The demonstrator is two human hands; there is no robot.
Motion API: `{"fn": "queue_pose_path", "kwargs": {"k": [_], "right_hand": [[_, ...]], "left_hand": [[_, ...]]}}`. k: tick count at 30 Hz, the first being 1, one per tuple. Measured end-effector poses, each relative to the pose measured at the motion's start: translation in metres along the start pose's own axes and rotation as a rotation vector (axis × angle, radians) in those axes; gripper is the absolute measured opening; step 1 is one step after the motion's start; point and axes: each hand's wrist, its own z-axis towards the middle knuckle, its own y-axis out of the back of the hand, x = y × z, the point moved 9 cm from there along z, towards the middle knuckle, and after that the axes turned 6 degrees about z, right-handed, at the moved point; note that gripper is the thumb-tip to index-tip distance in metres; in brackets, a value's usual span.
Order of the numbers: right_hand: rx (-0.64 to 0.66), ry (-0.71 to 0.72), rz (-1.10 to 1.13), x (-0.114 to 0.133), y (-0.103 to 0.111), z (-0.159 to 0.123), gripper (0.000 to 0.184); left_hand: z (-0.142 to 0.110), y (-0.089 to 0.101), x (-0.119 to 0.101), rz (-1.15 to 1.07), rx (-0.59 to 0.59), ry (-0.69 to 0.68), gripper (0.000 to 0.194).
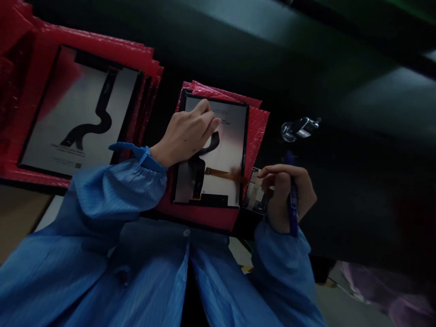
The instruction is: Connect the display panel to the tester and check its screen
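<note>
Presently the display panel (223, 152) lies on red wrap (257, 131), the left hand (190, 129) curled over its upper half, grip unclear, while right of it the right hand (281, 193) grasps a blue pen (292, 202) by a circuit board (254, 193).

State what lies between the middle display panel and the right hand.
In the head view, a small circuit board lies there, partly hidden by the right hand; an orange ribbon cable reaches toward it.
</note>
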Motion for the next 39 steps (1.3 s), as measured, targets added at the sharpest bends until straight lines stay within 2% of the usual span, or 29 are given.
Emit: {"fn": "queue_pose_path", "kwargs": {"k": [3, 6, 8, 11, 13, 15, 18, 20, 24, 27, 30, 34, 36, 39], "right_hand": [[0.212, -0.022, -0.243, -0.020, 0.005, 0.009, 0.018], [0.428, -0.094, -0.215, -0.040, -0.004, 0.004, 0.028], [0.462, -0.142, -0.065, -0.043, -0.008, 0.002, 0.035], [0.446, -0.168, 0.133, -0.035, -0.011, 0.006, 0.041], [0.453, -0.163, 0.099, -0.028, -0.014, 0.012, 0.041], [0.482, -0.116, -0.064, -0.022, -0.019, 0.017, 0.040], [0.545, -0.033, -0.289, -0.019, -0.026, 0.016, 0.042], [0.586, -0.043, -0.277, -0.024, -0.028, 0.011, 0.043], [0.539, -0.146, -0.046, -0.032, -0.020, 0.008, 0.043], [0.457, -0.146, 0.160, -0.024, -0.018, 0.019, 0.039], [0.459, -0.184, 0.351, -0.014, -0.033, 0.031, 0.033], [0.517, -0.280, 0.514, -0.006, -0.061, 0.037, 0.032], [0.509, -0.302, 0.531, -0.005, -0.066, 0.036, 0.033], [0.465, -0.288, 0.488, -0.005, -0.063, 0.032, 0.034]], "left_hand": [[0.000, 0.002, 0.001, -0.199, 0.024, 0.008, 0.058], [-0.001, -0.004, 0.002, -0.560, 0.151, 0.062, 0.065], [-0.005, -0.010, -0.001, -0.800, 0.285, 0.106, 0.069], [-0.012, -0.015, -0.009, -1.058, 0.452, 0.155, 0.071], [-0.016, -0.017, -0.015, -1.196, 0.538, 0.175, 0.070], [-0.018, -0.018, -0.019, -1.304, 0.590, 0.163, 0.066], [-0.017, -0.016, -0.015, -1.311, 0.552, 0.163, 0.059], [-0.015, -0.014, -0.009, -1.265, 0.503, 0.198, 0.055], [-0.015, -0.012, -0.008, -1.256, 0.484, 0.243, 0.051], [-0.017, -0.011, -0.013, -1.323, 0.492, 0.251, 0.038], [-0.019, -0.014, -0.012, -1.378, 0.469, 0.317, 0.027], [-0.018, -0.010, -0.003, -1.279, 0.309, 0.363, 0.026], [-0.017, -0.006, -0.004, -1.223, 0.241, 0.340, 0.026], [-0.018, -0.002, -0.012, -1.143, 0.217, 0.279, 0.023]]}}
